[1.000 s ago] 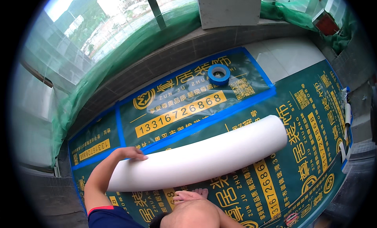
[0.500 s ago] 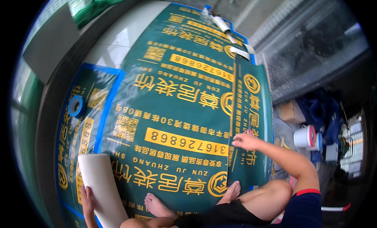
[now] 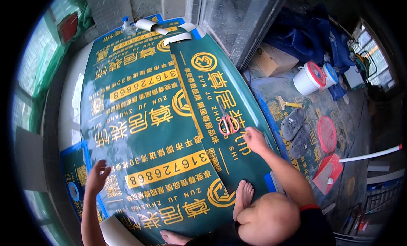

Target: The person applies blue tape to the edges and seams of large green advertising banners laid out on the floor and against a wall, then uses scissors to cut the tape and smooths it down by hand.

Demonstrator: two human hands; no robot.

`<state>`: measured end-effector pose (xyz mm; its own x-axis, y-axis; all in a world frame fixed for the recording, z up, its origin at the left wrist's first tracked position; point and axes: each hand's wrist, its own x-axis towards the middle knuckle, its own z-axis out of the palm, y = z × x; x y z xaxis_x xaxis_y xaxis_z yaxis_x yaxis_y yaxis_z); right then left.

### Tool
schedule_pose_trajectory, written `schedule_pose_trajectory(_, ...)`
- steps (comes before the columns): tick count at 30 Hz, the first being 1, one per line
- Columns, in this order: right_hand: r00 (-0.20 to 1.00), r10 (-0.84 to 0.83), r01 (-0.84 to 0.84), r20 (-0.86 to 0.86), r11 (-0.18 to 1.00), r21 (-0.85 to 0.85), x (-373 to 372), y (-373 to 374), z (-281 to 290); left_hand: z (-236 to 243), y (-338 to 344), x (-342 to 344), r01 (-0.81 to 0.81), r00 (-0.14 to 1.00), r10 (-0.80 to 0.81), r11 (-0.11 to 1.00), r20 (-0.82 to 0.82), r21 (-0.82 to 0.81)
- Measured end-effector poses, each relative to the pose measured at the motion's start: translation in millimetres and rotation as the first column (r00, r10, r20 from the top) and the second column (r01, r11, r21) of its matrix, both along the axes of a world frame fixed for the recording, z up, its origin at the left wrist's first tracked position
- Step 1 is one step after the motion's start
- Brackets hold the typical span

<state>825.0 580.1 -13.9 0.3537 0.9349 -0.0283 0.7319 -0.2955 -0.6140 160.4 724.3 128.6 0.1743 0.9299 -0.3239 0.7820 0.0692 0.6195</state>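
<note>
Green floor protection sheeting [image 3: 144, 152] with yellow print spreads under me; one strip's straight edge overlaps the main sheet on the right. Scissors [image 3: 229, 124] with pink-and-grey handles lie on that strip. Just right of their handles is my right hand [image 3: 255, 141], its fingers loosely bent and apart, apparently holding nothing. My left hand [image 3: 97, 174] hovers over the sheeting's left side, empty with fingers apart. A thick white roll [image 3: 121, 231] lies at the lower left, partly cut off by the frame. A roll of blue tape [image 3: 73, 191] rests farther left.
White curled pieces [image 3: 178, 37] and a bottle [image 3: 125, 23] lie at the far end. To the right are a white bucket [image 3: 306, 81], a cardboard box [image 3: 273, 59], grey clogs [image 3: 294, 133], a yellow-handled scraper [image 3: 290, 104] and a red dustpan [image 3: 327, 174]. A door frame [image 3: 241, 25] stands far right.
My view has turned right, bringing the scissors and floor items into fuller view. My left hand has come off the white roll and lifted. The right hand is now beside the scissors.
</note>
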Motion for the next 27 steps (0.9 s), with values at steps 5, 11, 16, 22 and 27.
schedule_pose_trajectory(5, 0.981, -0.118, 0.134, 0.152, 0.986, -0.100, -25.2, 83.5, -33.0, -101.0, 79.6, 236.3, 0.377, 0.878, -0.421, 0.901, -0.229, -0.214)
schedule_pose_trajectory(11, 0.999, -0.042, 0.038, -0.026, 0.989, -0.142, -90.6, 103.0, 11.2, -202.1, 107.0, 356.4, -0.345, 0.851, 0.447, 0.872, 0.274, -0.348)
schedule_pose_trajectory(16, 0.991, -0.090, 0.061, -0.096, 0.961, -0.272, -28.7, 98.9, -6.8, -152.0, 70.3, 468.2, -0.311, 0.865, 0.385, 0.915, 0.321, -0.259)
schedule_pose_trajectory(22, 0.897, 0.046, -0.037, -0.439, 0.999, 0.028, -20.9, 69.6, 28.3, -65.3, 115.8, 393.6, -0.327, 0.931, 0.273, 0.917, 0.241, 0.227)
schedule_pose_trajectory(27, 0.777, 0.237, -0.211, -0.583, 0.971, 0.113, 15.8, 49.7, 78.8, 74.6, 179.3, 268.1, -0.420, 0.878, 0.255, 0.816, 0.405, 0.397)
